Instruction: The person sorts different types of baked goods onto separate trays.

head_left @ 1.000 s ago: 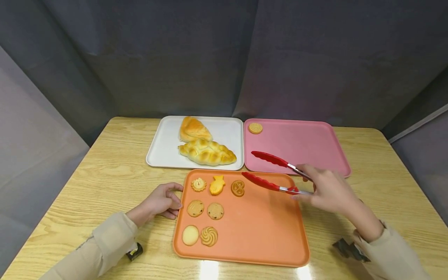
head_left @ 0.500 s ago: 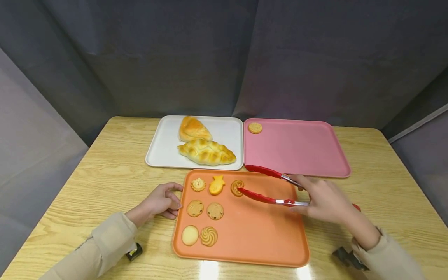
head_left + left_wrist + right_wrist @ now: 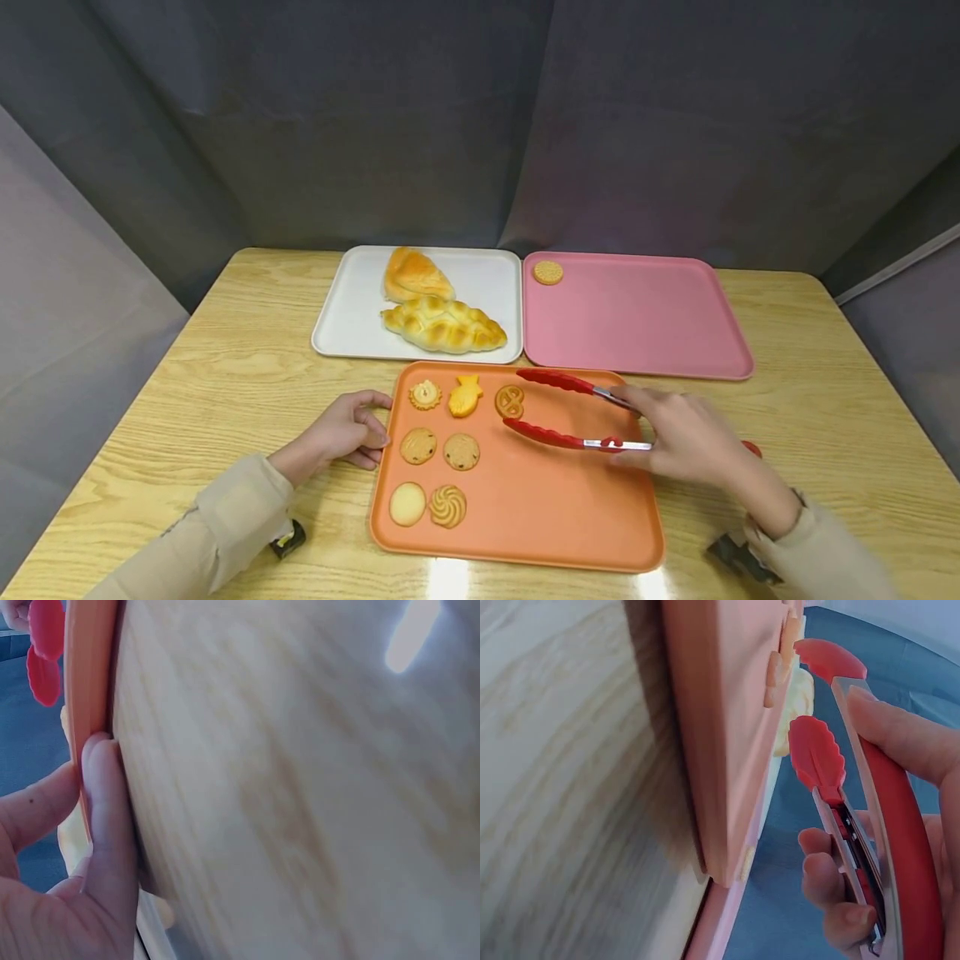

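My right hand grips a pair of tongs with red scalloped tips and metal arms. The tips are spread above the orange tray, one to each side of a pretzel-shaped cookie in this view, with nothing between them. In the right wrist view, my thumb lies along one red-backed arm and my fingers curl round the other. My left hand holds the orange tray's left rim. Its thumb presses on the rim, and a finger lies along the outer side in the left wrist view.
Left of the pretzel lie a fish-shaped cookie, a scalloped cookie and several round cookies. Behind, a white tray bears two breads, and a pink tray has one round biscuit. Dark cloth hangs at the back.
My right hand has brought the tongs left and nearer to me, from the pink tray's front edge to the pretzel cookie. My left hand stays at the tray's rim.
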`<state>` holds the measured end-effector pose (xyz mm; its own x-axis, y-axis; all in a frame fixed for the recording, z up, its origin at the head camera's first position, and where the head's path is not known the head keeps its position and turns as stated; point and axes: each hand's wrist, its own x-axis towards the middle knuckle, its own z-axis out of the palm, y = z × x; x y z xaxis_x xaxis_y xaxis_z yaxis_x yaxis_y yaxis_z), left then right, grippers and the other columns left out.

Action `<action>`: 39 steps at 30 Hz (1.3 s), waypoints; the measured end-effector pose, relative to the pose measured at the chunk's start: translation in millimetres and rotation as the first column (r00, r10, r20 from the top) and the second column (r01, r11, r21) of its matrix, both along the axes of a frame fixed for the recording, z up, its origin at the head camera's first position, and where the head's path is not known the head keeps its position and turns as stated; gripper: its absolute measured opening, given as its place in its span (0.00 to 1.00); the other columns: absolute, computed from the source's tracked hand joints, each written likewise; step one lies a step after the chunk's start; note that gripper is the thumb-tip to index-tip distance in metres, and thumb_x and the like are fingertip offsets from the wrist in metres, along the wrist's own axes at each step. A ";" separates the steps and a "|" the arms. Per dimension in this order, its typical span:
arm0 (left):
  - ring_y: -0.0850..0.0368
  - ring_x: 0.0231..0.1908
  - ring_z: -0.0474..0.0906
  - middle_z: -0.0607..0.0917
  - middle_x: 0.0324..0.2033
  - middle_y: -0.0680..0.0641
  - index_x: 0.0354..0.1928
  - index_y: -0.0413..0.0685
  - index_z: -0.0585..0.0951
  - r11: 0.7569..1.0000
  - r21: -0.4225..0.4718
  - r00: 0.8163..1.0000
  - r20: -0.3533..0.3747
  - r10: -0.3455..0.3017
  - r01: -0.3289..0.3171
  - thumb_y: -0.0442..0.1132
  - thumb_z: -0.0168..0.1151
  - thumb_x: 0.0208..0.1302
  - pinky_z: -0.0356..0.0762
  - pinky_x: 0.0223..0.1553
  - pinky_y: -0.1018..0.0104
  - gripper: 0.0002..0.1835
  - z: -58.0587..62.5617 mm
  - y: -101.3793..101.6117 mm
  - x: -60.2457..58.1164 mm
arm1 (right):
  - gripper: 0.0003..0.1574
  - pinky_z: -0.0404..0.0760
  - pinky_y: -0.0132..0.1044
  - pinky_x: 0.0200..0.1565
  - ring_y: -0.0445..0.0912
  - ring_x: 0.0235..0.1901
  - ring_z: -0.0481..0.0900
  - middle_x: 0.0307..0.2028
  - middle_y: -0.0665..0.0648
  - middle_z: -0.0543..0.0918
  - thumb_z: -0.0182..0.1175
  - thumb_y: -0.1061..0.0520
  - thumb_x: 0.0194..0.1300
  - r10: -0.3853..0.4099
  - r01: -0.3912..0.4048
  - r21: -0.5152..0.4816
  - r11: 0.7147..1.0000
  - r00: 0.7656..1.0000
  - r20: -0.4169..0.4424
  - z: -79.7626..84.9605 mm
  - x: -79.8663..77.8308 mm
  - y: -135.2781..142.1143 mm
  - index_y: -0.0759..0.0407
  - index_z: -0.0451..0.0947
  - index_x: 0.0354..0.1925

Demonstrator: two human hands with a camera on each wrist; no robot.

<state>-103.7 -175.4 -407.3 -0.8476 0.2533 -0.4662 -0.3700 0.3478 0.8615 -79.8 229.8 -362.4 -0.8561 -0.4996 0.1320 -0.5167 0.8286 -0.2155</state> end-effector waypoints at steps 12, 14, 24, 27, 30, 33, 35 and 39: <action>0.56 0.16 0.77 0.79 0.25 0.43 0.57 0.34 0.66 1.000 0.003 1.000 0.006 0.004 -0.004 0.22 0.57 0.52 0.80 0.19 0.61 0.27 -1.3 0.3 0.0 | 0.42 0.61 0.31 0.19 0.38 0.18 0.63 0.27 0.49 0.77 0.71 0.37 0.38 0.017 -0.018 0.029 0.999 0.999 0.033 -11.6 -5.9 -5.7 0.55 0.74 0.49; 0.56 0.16 0.77 0.79 0.25 0.43 0.57 0.34 0.66 1.000 0.001 1.000 0.006 0.003 -0.003 0.22 0.57 0.52 0.80 0.19 0.61 0.27 -1.3 0.3 0.1 | 0.42 0.61 0.31 0.19 0.38 0.18 0.63 0.25 0.48 0.75 0.71 0.37 0.38 0.020 -0.021 0.027 0.999 0.999 0.039 -12.9 -7.0 -6.3 0.55 0.74 0.49; 0.56 0.16 0.77 0.79 0.25 0.43 0.57 0.35 0.66 1.000 -0.002 1.000 0.003 0.000 0.000 0.22 0.57 0.52 0.80 0.19 0.60 0.27 0.0 0.0 0.4 | 0.37 0.57 0.30 0.17 0.38 0.16 0.59 0.17 0.45 0.65 0.70 0.37 0.40 0.040 -0.041 0.034 0.999 0.998 0.048 -16.0 -10.9 -9.2 0.54 0.73 0.45; 0.56 0.16 0.77 0.79 0.25 0.43 0.57 0.34 0.66 1.000 -0.001 1.000 0.003 0.001 -0.001 0.22 0.57 0.52 0.80 0.19 0.60 0.27 0.6 0.0 0.7 | 0.36 0.57 0.30 0.17 0.38 0.16 0.60 0.17 0.44 0.65 0.70 0.38 0.41 0.043 -0.044 0.032 0.998 0.998 0.049 -16.1 -10.7 -9.6 0.54 0.74 0.45; 0.56 0.16 0.77 0.79 0.25 0.43 0.57 0.34 0.66 1.000 -0.003 1.000 0.002 0.002 -0.002 0.22 0.57 0.52 0.80 0.19 0.60 0.27 1.3 0.3 0.9 | 0.36 0.58 0.30 0.16 0.38 0.16 0.60 0.17 0.44 0.65 0.70 0.38 0.42 0.043 -0.045 0.022 0.999 0.998 0.053 -16.1 -10.5 -9.9 0.54 0.74 0.46; 0.56 0.16 0.77 0.79 0.25 0.43 0.57 0.34 0.66 1.000 -0.005 1.000 0.001 0.004 -0.004 0.22 0.57 0.52 0.80 0.19 0.60 0.27 1.9 0.7 0.9 | 0.36 0.58 0.30 0.16 0.38 0.16 0.59 0.17 0.44 0.65 0.70 0.38 0.42 0.049 -0.050 0.015 0.999 0.998 0.048 -16.4 -10.4 -9.6 0.54 0.74 0.46; 0.56 0.16 0.76 0.79 0.24 0.43 0.57 0.34 0.66 1.000 -0.006 1.000 0.001 0.006 -0.006 0.22 0.57 0.52 0.80 0.19 0.60 0.27 2.1 0.9 0.7 | 0.36 0.57 0.30 0.16 0.38 0.16 0.59 0.16 0.44 0.64 0.70 0.38 0.41 0.054 -0.054 0.013 0.998 0.998 0.042 -16.7 -10.3 -9.1 0.54 0.74 0.46; 0.56 0.16 0.76 0.79 0.24 0.43 0.57 0.35 0.66 1.000 -0.006 1.000 0.001 0.006 -0.006 0.21 0.56 0.52 0.80 0.19 0.61 0.27 1.7 0.6 0.1 | 0.36 0.57 0.29 0.17 0.37 0.15 0.58 0.15 0.44 0.63 0.70 0.37 0.41 0.056 -0.057 0.009 0.998 0.998 0.036 -15.7 -9.8 -8.2 0.54 0.74 0.45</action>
<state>-103.6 -174.8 -405.6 -0.8489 0.2452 -0.4683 -0.3728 0.3504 0.8592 -89.6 221.6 -378.1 -0.8306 -0.5484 0.0965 -0.5549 0.8004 -0.2268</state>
